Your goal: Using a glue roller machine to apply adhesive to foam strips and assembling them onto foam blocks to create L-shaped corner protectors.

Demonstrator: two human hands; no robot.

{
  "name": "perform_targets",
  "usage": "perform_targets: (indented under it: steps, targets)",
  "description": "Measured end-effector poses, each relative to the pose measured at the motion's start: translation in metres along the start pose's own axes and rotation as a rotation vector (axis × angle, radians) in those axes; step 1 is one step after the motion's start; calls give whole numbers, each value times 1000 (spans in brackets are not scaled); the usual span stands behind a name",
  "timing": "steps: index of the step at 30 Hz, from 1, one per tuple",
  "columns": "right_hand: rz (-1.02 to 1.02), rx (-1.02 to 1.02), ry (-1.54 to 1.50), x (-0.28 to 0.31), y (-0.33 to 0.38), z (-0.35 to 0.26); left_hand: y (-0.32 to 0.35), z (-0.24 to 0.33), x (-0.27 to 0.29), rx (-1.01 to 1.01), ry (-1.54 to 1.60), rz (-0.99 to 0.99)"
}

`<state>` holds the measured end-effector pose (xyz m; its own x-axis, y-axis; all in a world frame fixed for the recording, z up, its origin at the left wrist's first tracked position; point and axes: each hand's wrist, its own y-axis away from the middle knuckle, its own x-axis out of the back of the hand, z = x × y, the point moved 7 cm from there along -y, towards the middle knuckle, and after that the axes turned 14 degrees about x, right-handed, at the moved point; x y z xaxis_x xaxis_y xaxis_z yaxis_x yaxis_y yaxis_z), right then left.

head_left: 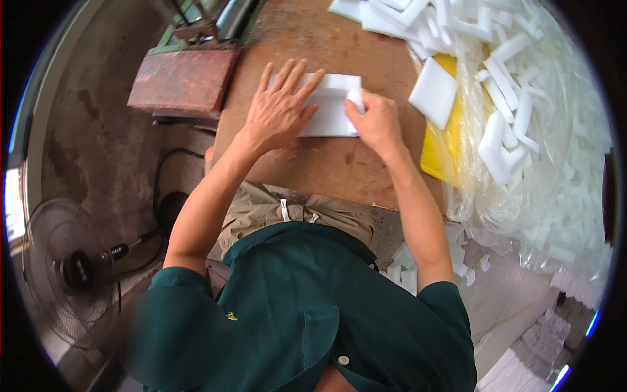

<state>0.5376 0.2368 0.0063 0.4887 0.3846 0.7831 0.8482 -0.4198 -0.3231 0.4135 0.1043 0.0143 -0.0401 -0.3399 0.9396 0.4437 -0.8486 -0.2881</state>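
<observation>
On the wooden table in front of me lies a white foam sheet (pixel 333 117), with a band or fold running across its far part. My left hand (pixel 279 108) rests flat over the sheet's left side, fingers spread. At the right edge, my right hand (pixel 377 121) is closed, thumb and curled fingers gripping the foam; a bit of white shows at its fingertips. Whether that bit is a separate piece, I cannot tell.
A loose foam square (pixel 434 93) lies to the right, partly over a yellow sheet (pixel 441 151). Beyond it, clear plastic holds many white foam offcuts (pixel 503 140). A reddish metal block (pixel 183 80) stands off the table's left side; a fan (pixel 75 271) is at lower left.
</observation>
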Motion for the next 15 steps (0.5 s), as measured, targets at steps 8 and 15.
perform_targets:
  steps: [8,15]
  targets:
    - [97,54,55,0,-6,-4,-4,-3,4,-3,7,-95]
    - [128,-47,-63,4,4,11,-4,3,-2,-52,27,-76]
